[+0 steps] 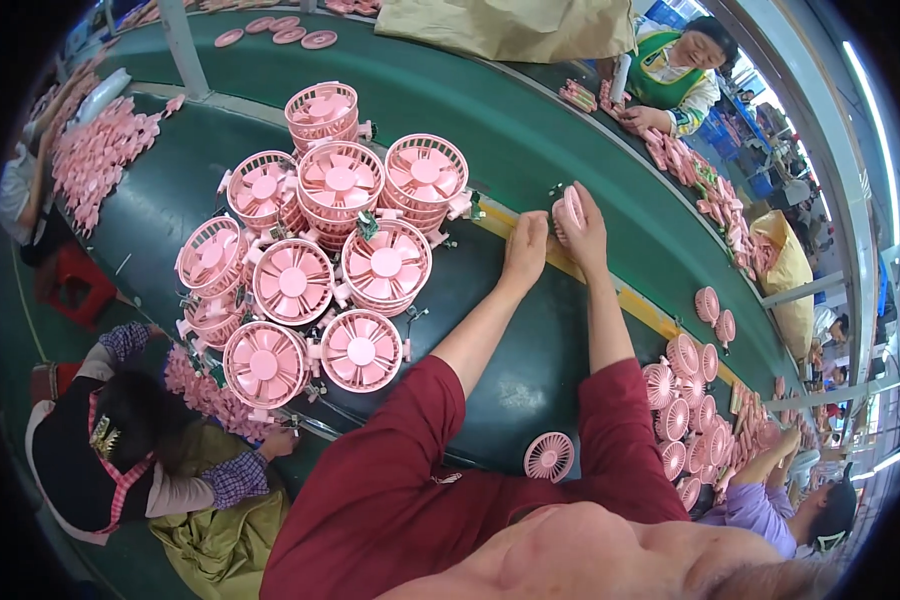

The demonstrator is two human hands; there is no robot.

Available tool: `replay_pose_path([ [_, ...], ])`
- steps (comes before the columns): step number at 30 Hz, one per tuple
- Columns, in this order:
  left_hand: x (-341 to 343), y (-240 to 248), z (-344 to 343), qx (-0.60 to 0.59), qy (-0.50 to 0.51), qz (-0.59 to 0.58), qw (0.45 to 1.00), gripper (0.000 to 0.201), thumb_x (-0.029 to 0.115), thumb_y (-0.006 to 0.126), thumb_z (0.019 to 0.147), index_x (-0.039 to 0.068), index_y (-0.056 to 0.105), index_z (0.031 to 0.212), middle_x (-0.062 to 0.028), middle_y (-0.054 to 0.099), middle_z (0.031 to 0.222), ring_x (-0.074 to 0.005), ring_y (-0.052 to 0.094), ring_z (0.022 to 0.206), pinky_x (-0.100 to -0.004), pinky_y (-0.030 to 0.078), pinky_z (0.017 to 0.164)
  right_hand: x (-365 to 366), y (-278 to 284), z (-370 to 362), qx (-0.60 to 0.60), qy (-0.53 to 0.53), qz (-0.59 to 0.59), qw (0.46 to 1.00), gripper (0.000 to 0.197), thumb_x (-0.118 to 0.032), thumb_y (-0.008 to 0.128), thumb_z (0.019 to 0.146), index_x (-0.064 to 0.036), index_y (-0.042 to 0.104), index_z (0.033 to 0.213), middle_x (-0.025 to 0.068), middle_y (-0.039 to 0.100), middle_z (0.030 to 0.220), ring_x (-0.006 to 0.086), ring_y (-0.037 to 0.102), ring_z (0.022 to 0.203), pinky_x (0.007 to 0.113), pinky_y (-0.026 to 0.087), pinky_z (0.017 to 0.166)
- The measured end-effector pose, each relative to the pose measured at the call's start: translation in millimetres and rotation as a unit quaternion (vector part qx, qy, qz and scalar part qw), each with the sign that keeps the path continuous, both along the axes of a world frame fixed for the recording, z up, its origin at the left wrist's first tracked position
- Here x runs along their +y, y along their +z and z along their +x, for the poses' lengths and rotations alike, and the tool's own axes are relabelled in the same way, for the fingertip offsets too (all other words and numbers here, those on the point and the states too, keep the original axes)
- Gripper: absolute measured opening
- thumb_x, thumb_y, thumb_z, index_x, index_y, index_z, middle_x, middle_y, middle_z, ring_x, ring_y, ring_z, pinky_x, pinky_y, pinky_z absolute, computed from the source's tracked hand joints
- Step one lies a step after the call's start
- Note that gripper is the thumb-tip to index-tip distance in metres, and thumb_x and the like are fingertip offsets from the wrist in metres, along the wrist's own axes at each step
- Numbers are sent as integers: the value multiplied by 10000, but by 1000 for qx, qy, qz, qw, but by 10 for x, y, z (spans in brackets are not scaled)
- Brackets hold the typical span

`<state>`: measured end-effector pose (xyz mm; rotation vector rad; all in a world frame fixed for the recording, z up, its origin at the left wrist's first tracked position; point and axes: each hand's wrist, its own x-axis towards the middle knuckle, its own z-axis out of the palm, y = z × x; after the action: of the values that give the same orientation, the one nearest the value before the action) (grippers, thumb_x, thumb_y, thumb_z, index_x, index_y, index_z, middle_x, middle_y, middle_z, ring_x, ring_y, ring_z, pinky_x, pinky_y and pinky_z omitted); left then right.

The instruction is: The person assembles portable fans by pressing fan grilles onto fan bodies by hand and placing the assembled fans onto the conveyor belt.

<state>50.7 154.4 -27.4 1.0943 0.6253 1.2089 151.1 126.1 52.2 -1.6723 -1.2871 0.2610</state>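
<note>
Both arms reach out over the dark green work surface to the yellow strip beside the belt. My right hand (591,236) grips a round pink fan part (573,208), seen nearly edge-on, with a small green bit sticking out at its far side. Just left of it, my left hand (526,250) is closed with its fingers curled; whatever it may hold is hidden. To the left stand stacked pink fan housings (341,177) with blades inside and small boards and wires at their sides. One pink fan grille (549,456) lies close to my body.
A pile of pink grilles (682,400) lies to the right. The green conveyor belt (530,130) runs past the far side, with two grilles (708,304) on it. Co-workers sit at lower left, far right and across the belt, near heaps of pink parts (107,152).
</note>
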Motion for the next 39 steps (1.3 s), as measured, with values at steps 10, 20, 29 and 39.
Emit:
replay_pose_path([
  [10,-267,574,-190,-287,-394,-277,828,496,531,386,988,118,546,1212,-54,613,1158,-183,608,1066,-355,515,912,-795,381,-377,-269,119,82,952,670,-487,658,786,-108,518,1321,188,481,1295,388,452,1179,473,366,1003],
  [20,-442,603,-65,-324,-196,-221,899,261,353,505,984,119,557,1087,-21,604,1005,-128,599,950,-303,508,831,-863,14,-326,-83,55,60,993,761,-501,577,855,17,386,1379,227,395,1428,380,375,1331,425,282,1112],
  [29,-753,588,26,-48,63,150,986,307,240,438,1014,12,457,1219,-122,509,1151,-200,522,1060,-311,420,920,-857,69,-369,111,100,56,987,580,-474,321,1020,-45,369,1407,95,453,1365,221,443,1257,338,333,1064],
  [39,-991,930,-160,-19,112,239,964,297,136,515,917,6,477,1182,-191,503,1147,-355,502,1077,-406,389,958,-1111,191,-457,225,85,59,969,598,-526,325,1003,-65,399,1376,104,447,1344,224,443,1253,346,341,1052],
])
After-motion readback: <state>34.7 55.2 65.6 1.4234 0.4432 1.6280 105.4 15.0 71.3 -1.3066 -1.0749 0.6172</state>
